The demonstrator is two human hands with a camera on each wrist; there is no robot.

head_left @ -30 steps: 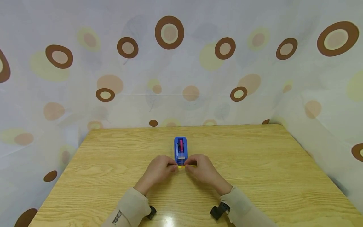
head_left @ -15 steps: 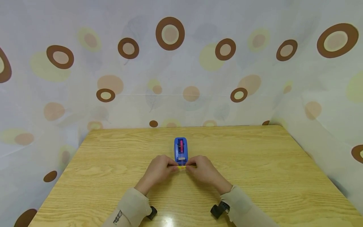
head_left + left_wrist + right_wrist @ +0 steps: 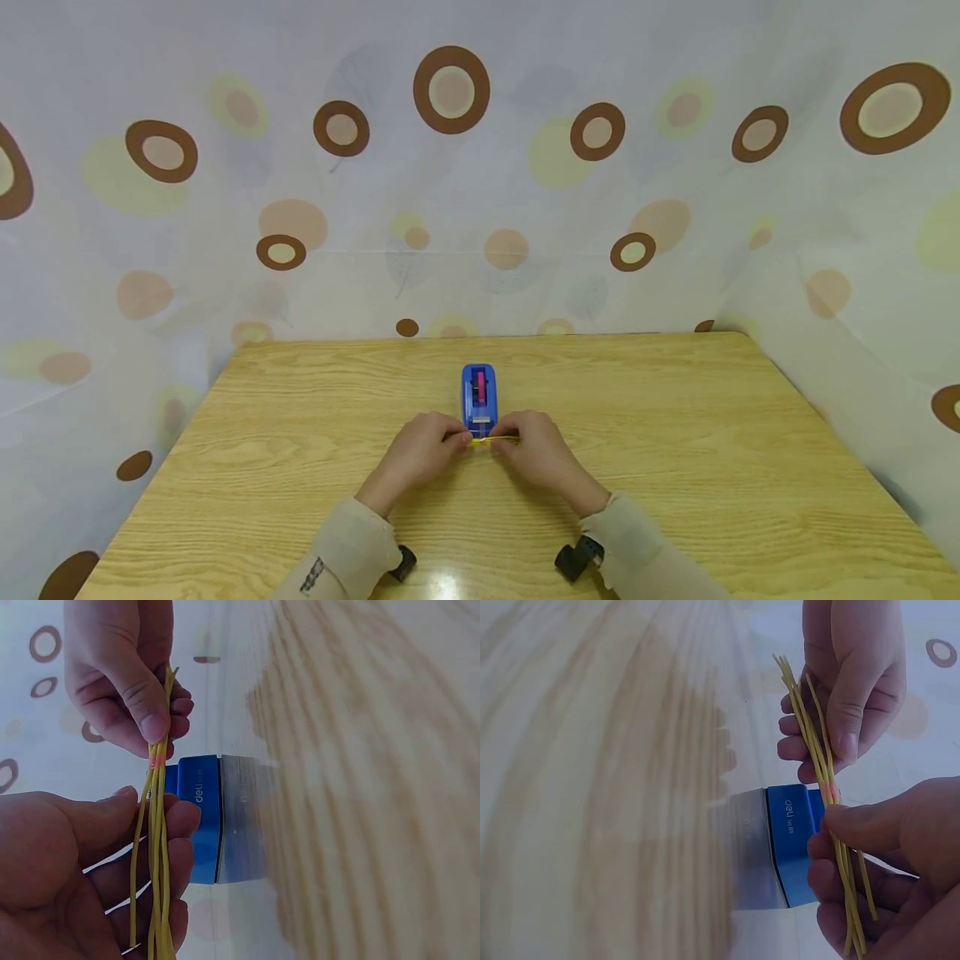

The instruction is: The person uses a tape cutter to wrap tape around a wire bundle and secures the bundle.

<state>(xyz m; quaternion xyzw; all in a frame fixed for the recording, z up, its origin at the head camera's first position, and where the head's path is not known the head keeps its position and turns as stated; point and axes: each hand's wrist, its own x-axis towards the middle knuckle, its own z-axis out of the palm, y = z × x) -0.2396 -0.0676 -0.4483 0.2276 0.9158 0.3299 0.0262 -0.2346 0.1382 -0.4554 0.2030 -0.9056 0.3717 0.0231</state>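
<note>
Head view: left arm [image 3: 341, 546] and right arm [image 3: 648, 546] angle inward from the lower edge, forearms sleeved, wrists [image 3: 380, 490] bare. Left hand [image 3: 426, 446] and right hand [image 3: 536, 446] face each other, fingertips near but apart. Both grip with bent fingers. Wrist views: left palm [image 3: 41, 862] cupped, thumb beside the curled fingers; right thumb [image 3: 866, 823] pressed down over its fingers.

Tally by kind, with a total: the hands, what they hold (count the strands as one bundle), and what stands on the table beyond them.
Left hand and right hand: 2
Bundle of thin yellow strands: 1
Blue tape dispenser: 1
Total: 4
</note>
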